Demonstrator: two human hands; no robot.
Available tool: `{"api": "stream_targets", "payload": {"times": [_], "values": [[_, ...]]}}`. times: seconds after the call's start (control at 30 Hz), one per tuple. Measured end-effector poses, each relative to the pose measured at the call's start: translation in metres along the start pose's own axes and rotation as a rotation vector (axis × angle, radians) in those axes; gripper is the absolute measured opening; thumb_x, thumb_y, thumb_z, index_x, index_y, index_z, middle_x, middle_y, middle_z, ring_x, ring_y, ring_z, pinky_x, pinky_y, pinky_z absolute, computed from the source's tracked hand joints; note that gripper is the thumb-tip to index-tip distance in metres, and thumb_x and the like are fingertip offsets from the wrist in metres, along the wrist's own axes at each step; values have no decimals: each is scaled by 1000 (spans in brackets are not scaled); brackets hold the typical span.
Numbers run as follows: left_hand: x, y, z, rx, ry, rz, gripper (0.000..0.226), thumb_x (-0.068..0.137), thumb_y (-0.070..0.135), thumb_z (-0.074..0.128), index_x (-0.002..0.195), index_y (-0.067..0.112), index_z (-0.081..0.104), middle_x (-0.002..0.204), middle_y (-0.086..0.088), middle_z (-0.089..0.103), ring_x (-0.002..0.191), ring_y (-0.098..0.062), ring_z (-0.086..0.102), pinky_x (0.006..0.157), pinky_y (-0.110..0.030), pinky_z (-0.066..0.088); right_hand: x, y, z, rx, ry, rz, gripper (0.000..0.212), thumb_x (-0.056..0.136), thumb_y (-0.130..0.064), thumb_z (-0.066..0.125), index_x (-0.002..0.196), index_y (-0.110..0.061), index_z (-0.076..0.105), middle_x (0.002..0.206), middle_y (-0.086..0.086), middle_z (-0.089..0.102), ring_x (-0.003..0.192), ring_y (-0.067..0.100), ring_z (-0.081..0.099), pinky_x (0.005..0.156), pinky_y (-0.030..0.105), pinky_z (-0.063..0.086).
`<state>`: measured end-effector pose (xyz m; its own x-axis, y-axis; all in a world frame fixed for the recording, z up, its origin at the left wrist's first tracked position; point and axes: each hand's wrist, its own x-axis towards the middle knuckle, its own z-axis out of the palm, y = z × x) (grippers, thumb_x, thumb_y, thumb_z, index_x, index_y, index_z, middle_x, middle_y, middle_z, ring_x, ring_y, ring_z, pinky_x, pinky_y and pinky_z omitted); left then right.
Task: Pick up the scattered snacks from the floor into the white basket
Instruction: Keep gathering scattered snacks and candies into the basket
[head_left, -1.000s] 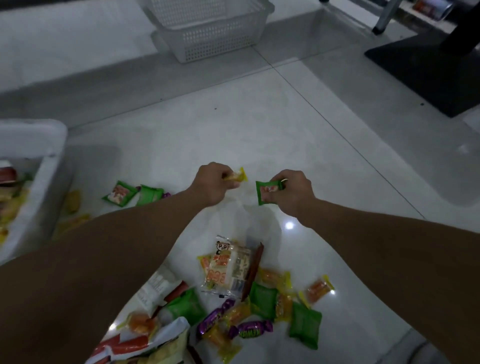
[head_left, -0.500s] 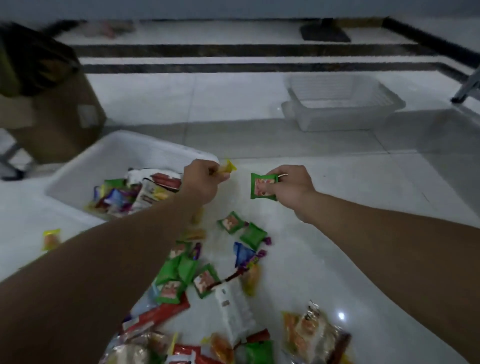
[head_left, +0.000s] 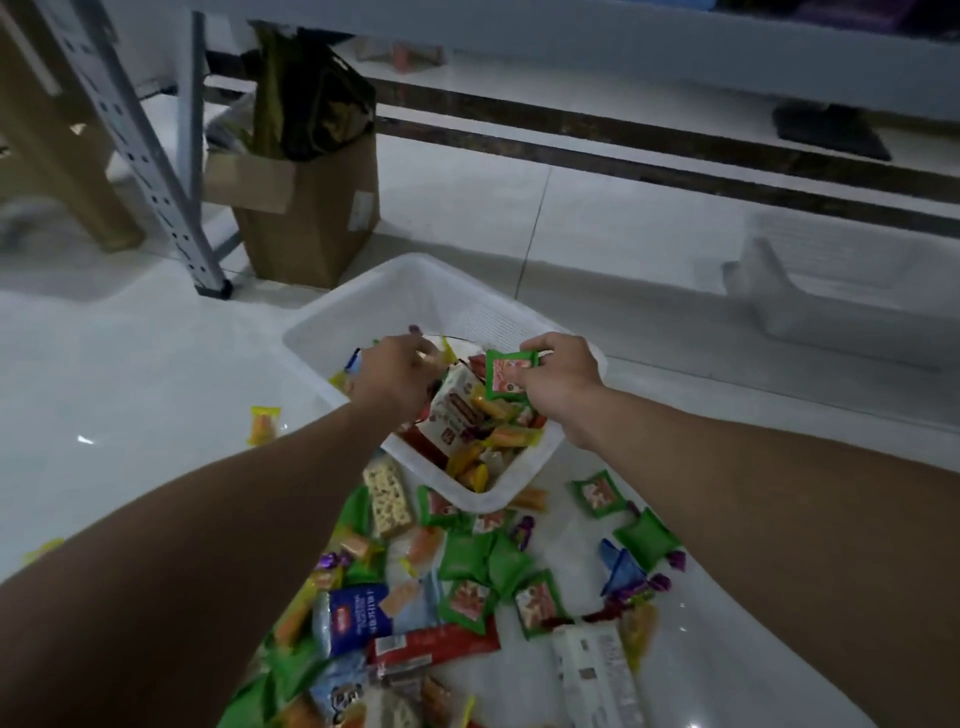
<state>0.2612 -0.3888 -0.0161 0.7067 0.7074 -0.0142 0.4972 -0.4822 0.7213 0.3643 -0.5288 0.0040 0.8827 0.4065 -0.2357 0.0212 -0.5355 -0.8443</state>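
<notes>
Head view: right hand (head_left: 561, 374) pinches a green snack packet (head_left: 511, 375) between thumb and fingers, above the white basket (head_left: 415, 291), which is partly filled with snacks. Left hand (head_left: 397, 374), fingers curled on a yellow-wrapped candy (head_left: 445, 349), is also over the basket. Scattered snacks (head_left: 467, 566) lie on the floor just nearer. A cardboard box (head_left: 311, 208) stands beyond.

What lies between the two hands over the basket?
Head view: between the left hand and right hand lie the yellow candy the left grips, the green packet the right pinches, and beneath them a white-and-red packet in the white basket.
</notes>
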Motion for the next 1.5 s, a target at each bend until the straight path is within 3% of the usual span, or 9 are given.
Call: {"api": "stream_targets", "payload": {"times": [0.07, 0.17, 0.37, 0.57, 0.8, 1.0, 1.2, 1.3, 1.5], "values": [[-1, -6, 2, -4, -58, 17, 25, 90, 27, 63, 110, 12, 66, 95, -5, 66, 73, -18, 63, 58, -17, 49, 5, -1, 10, -31, 5, -3, 26, 80, -19, 75, 99, -29, 60, 111, 5, 63, 108, 26, 60, 105, 45, 42], [-3, -13, 7, 48, -111, 41, 33, 90, 31, 62, 119, 14, 64, 113, -7, 67, 103, -24, 62, 77, -24, 44, 9, 2, 18, -79, -2, -25, 42, 83, -17, 71, 121, -27, 56, 121, 5, 62, 116, 26, 56, 112, 48, 32], [-8, -11, 10, 149, -136, 90, 50, 89, 38, 63, 134, 21, 52, 130, -7, 59, 112, -27, 59, 89, -33, 47, -1, 18, -5, -278, -46, -137, 57, 91, -18, 62, 144, -18, 39, 146, 4, 44, 132, 22, 44, 111, 31, 35], [-25, 30, 23, 114, -180, 211, 52, 87, 33, 66, 136, 23, 51, 132, -2, 57, 122, -22, 53, 92, -28, 42, -22, 58, -72, -489, -109, -181, 64, 89, -32, 64, 145, -21, 37, 144, 6, 46, 128, 22, 47, 100, 27, 38], [-74, 89, 76, 197, -285, 342, 60, 85, 40, 66, 140, 23, 46, 139, -4, 53, 125, -22, 51, 102, -31, 39, -60, 107, -155, -515, -194, -184, 74, 85, -43, 67, 147, -21, 34, 147, 2, 42, 132, 18, 42, 104, 26, 34], [-144, 118, 134, 216, -408, 369, 60, 84, 41, 67, 139, 27, 46, 140, 0, 51, 124, -16, 49, 95, -15, 30, -106, 179, -206, -634, -384, -220, 78, 84, -47, 66, 148, -21, 31, 151, 2, 36, 136, 18, 37, 106, 24, 31], [-207, 94, 171, 374, -523, 358, 65, 83, 45, 67, 140, 24, 45, 143, -4, 47, 131, -23, 44, 102, -29, 36, -143, 243, -209, -826, -692, -344, 81, 80, -53, 69, 147, -25, 33, 151, -1, 36, 136, 17, 34, 112, 33, 31], [-232, 79, 182, 429, -551, 300, 65, 84, 47, 66, 142, 30, 41, 141, -5, 47, 123, -25, 49, 91, -29, 39, -158, 271, -198, -865, -804, -386, 82, 77, -48, 74, 145, -23, 36, 147, 0, 41, 132, 19, 40, 108, 33, 36], [-268, 61, 198, 427, -535, 395, 67, 82, 40, 70, 141, 24, 43, 141, -3, 49, 128, -21, 44, 101, -29, 37, -170, 304, -184, -893, -770, -472, 70, 71, -38, 80, 131, -22, 48, 119, 3, 52, 112, 19, 48, 90, 32, 44]]}}
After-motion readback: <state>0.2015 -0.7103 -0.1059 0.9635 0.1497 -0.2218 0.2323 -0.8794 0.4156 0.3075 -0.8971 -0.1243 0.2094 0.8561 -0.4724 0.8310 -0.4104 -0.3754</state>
